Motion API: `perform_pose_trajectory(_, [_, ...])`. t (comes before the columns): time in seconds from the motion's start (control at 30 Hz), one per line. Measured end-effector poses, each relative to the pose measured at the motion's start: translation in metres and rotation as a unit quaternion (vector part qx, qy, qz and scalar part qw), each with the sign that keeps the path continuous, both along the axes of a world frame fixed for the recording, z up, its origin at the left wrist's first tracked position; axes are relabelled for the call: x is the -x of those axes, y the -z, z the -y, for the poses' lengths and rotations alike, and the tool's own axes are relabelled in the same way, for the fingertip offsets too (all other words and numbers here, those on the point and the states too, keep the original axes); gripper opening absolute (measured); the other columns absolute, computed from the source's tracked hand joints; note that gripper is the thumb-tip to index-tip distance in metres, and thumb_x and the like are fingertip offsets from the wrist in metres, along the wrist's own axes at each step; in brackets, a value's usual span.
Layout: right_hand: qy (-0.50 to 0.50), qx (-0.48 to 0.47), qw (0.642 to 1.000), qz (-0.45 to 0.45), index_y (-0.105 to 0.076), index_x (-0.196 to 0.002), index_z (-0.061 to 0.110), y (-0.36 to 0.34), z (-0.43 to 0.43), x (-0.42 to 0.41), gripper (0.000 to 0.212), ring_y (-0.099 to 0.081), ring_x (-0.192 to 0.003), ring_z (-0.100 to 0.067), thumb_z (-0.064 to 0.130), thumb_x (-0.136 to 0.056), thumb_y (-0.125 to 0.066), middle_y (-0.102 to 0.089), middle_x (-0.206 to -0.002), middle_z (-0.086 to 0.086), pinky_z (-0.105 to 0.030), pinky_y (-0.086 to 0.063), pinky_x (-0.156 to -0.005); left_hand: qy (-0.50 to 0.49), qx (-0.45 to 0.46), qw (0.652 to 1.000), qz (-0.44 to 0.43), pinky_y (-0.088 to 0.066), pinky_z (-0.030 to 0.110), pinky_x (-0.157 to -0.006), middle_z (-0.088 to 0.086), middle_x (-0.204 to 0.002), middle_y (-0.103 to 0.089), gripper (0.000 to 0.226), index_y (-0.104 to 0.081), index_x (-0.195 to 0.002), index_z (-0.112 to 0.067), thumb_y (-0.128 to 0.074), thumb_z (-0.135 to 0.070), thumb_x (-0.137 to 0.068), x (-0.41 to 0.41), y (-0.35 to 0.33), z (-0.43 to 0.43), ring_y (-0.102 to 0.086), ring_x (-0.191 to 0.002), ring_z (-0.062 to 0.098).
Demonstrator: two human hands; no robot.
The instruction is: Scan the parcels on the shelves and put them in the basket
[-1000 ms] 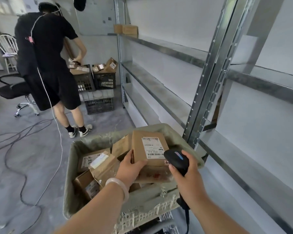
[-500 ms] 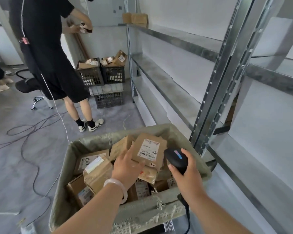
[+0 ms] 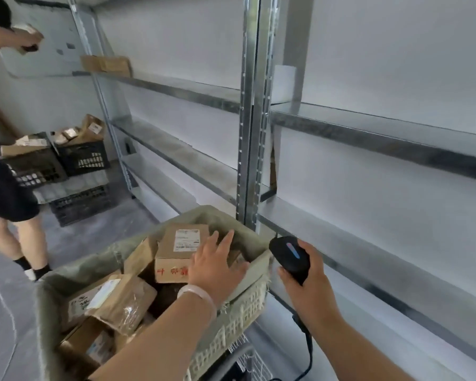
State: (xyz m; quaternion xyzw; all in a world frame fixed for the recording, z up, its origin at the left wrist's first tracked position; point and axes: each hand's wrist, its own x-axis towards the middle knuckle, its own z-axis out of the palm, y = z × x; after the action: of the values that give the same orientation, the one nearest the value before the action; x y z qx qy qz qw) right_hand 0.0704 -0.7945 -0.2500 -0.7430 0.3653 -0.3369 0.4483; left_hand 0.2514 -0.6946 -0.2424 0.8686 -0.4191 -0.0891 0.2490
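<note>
A lined plastic basket in front of me is filled with several cardboard parcels. A brown parcel with a white label and red writing lies on top near the far side. My left hand hovers over the basket's right corner beside that parcel, fingers spread and holding nothing. To the right of the basket, my right hand grips a black corded barcode scanner. Two parcels sit on the far end of the upper shelf.
Metal shelving runs along the right wall with bare boards near me. Another person stands at the left, holding a parcel. Black crates with parcels are stacked against the far wall. Cables lie on the grey floor.
My left hand has let go of the labelled parcel, which now lies in the basket, and has shifted right with fingers spread. The view has turned up toward the shelves.
</note>
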Motion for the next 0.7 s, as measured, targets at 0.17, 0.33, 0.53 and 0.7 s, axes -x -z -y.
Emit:
perform_pose_trajectory(0.17, [0.103, 0.011, 0.995, 0.007, -0.038, -0.129, 0.046, -0.01, -0.033, 0.075, 0.059, -0.061, -0.088, 0.0, 0.025, -0.087, -0.073, -0.058, -0.111, 0.017, -0.007, -0.046, -0.062, 0.108, 0.007, 0.994, 0.032, -0.011, 0.049, -0.123, -0.003, -0.165, -0.01, 0.08, -0.007, -0.155, -0.04, -0.048, -0.063, -0.091, 0.068, -0.017, 0.007, -0.005, -0.152, 0.023])
perform_pose_trajectory(0.33, [0.214, 0.03, 0.976, 0.014, -0.034, -0.129, 0.053, -0.037, -0.057, 0.162, 0.058, -0.063, -0.094, -0.009, 0.031, -0.088, -0.07, -0.059, -0.113, 0.021, -0.027, -0.054, -0.076, 0.208, 0.03, 0.976, 0.053, -0.019, 0.049, -0.122, 0.0, -0.166, -0.012, 0.082, -0.008, -0.156, -0.039, -0.049, -0.066, -0.09, 0.15, -0.03, 0.029, -0.01, -0.152, 0.025])
perform_pose_trajectory(0.53, [0.317, 0.048, 0.947, 0.03, -0.033, -0.122, 0.061, -0.063, -0.077, 0.259, 0.057, -0.061, -0.08, -0.005, 0.032, -0.087, -0.069, -0.057, -0.109, 0.032, -0.025, -0.048, -0.061, 0.31, 0.063, 0.948, 0.045, -0.019, 0.045, -0.122, -0.003, -0.165, -0.014, 0.081, -0.011, -0.156, -0.041, -0.05, -0.066, -0.09, 0.252, -0.049, 0.052, -0.011, -0.152, 0.021])
perform_pose_trajectory(0.7, [0.38, 0.084, 0.92, 0.048, -0.034, -0.121, 0.062, -0.079, -0.083, 0.335, 0.06, -0.053, -0.097, 0.018, 0.031, -0.086, -0.071, -0.053, -0.113, 0.04, -0.013, -0.046, -0.071, 0.377, 0.101, 0.919, 0.056, -0.022, 0.044, -0.121, -0.002, -0.164, -0.021, 0.079, -0.015, -0.155, -0.038, -0.052, -0.064, -0.09, 0.34, -0.072, 0.064, -0.016, -0.151, 0.022])
